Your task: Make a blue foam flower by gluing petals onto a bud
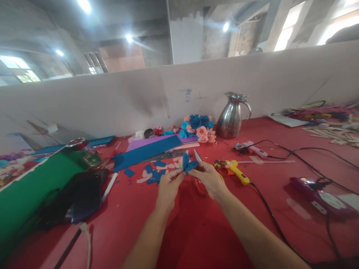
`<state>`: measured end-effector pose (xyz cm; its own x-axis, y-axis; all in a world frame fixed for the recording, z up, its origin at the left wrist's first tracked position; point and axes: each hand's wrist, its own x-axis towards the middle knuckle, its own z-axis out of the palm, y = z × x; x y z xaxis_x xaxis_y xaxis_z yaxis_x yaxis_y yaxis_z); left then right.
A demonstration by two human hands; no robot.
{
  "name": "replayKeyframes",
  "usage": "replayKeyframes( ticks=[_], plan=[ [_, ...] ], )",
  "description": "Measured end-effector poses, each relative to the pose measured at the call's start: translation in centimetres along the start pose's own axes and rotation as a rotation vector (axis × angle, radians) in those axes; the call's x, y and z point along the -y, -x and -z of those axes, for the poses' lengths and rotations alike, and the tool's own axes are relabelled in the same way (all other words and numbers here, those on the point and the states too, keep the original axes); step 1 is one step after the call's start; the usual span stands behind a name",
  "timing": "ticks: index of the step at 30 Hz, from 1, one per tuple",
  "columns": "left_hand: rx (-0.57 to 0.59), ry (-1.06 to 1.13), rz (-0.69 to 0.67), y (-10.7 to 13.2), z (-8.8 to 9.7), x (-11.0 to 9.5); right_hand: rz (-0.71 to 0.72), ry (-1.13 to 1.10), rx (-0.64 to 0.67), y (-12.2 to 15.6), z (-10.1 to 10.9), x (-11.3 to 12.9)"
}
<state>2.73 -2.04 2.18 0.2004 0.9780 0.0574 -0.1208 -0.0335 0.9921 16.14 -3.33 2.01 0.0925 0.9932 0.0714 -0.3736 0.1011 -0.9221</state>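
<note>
Between my two hands, above the red table (185, 231), is a small blue paper flower (185, 163) with petals standing up and to the right. My left hand (171, 185) pinches its base from the left. The fingertips of my right hand (209, 179) are closed on the right-hand petal. Beneath my right hand lie scissors (198, 155), blades pointing away, their handles partly hidden. Cut blue and pink paper scraps (154, 173) are scattered just beyond my left hand. A yellow glue gun (237, 172) lies to the right of my right hand.
Behind are blue paper strips (148, 152), a bunch of paper flowers (199, 127) and a metal jug (231, 116). At right lie a pink glue gun (252, 148), a purple power strip (322, 196) and trailing cables. A black bag (86, 192) and green box (25, 201) stand left.
</note>
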Motion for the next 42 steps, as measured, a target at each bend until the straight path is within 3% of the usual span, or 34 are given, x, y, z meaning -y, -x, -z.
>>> replayKeyframes(
  ticks=[15, 21, 26, 34, 42],
  plan=[
    [-0.051, -0.243, -0.119, -0.1, 0.3, 0.4, 0.095, -0.031, -0.047, 0.2, -0.1, 0.4],
    [-0.064, -0.215, -0.086, -0.1, 0.1, 0.3, 0.180, -0.126, -0.108, 0.7, -0.3, 1.2],
    [-0.062, -0.115, -0.062, -0.1, 0.2, 0.5, 0.139, -0.097, -0.226, 0.7, -0.5, 0.7],
    [-0.022, 0.061, -0.007, -0.1, 0.0, 0.2, -0.018, -0.031, -0.105, 0.6, -0.8, 0.1],
    [-0.035, -0.064, -0.059, 0.0, 0.1, 0.2, 0.082, 0.097, -0.079, 0.6, -0.8, -0.2]
  ],
)
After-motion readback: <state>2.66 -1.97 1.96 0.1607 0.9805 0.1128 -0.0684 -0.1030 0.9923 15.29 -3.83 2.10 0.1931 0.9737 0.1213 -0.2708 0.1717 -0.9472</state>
